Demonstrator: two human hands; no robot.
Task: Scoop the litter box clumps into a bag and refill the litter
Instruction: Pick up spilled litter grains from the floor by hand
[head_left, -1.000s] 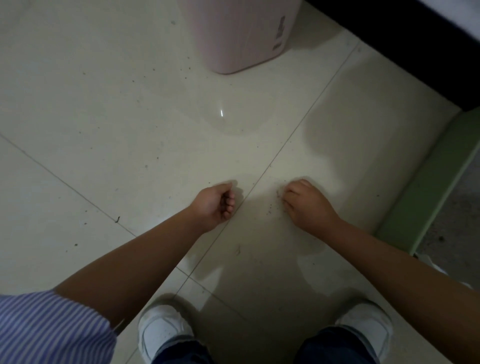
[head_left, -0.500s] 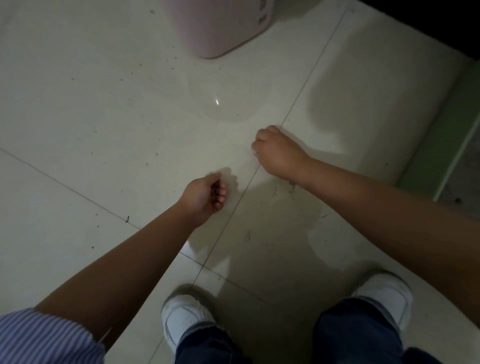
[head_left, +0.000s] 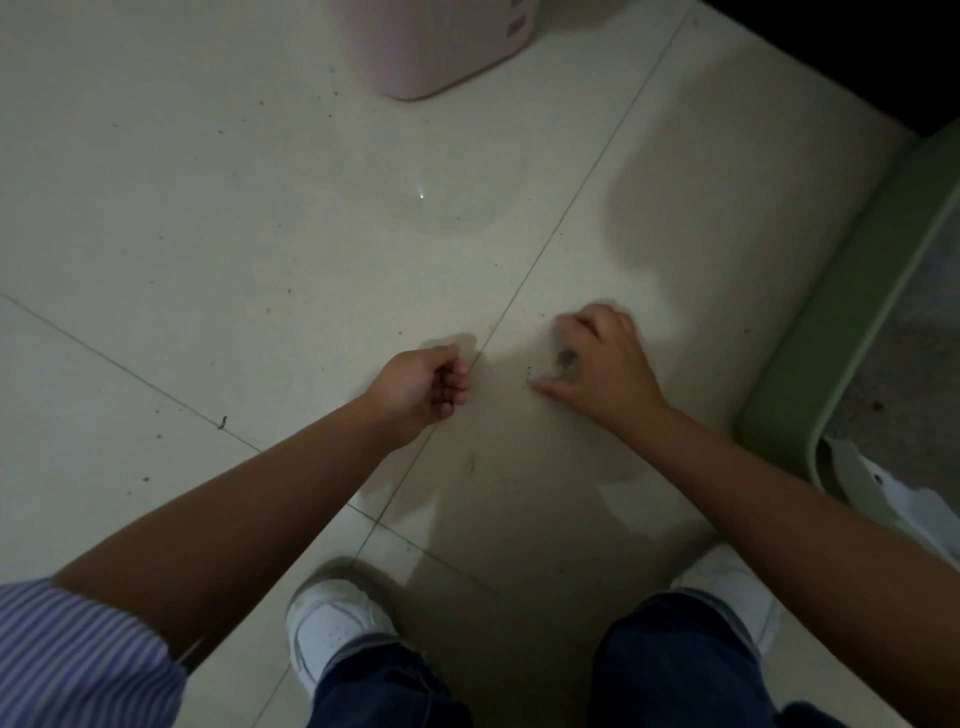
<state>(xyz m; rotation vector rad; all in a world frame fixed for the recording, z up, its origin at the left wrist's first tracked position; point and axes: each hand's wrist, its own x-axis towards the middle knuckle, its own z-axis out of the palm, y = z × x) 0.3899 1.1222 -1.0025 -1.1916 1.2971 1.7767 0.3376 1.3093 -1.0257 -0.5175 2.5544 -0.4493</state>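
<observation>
From the head view, the left hand (head_left: 423, 387) is curled into an empty-looking fist above the tiled floor (head_left: 208, 208), the right hand (head_left: 597, 364) pinches small dark litter grains (head_left: 566, 358), and the green litter box (head_left: 852, 291) sits at far right.

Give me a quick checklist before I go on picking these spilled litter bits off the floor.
1. Right hand on the pale tiled floor at the dark litter specks: ok.
2. Right fingers holding a grey bit: cannot tell, blurred.
3. Left hand curled, contents hidden: cannot tell.
4. Green plastic litter box close on the right: ok.
5. Bag for the waste: only a white crumpled piece shows; cannot tell.
6. Pink plastic bin standing ahead: ok.
</observation>
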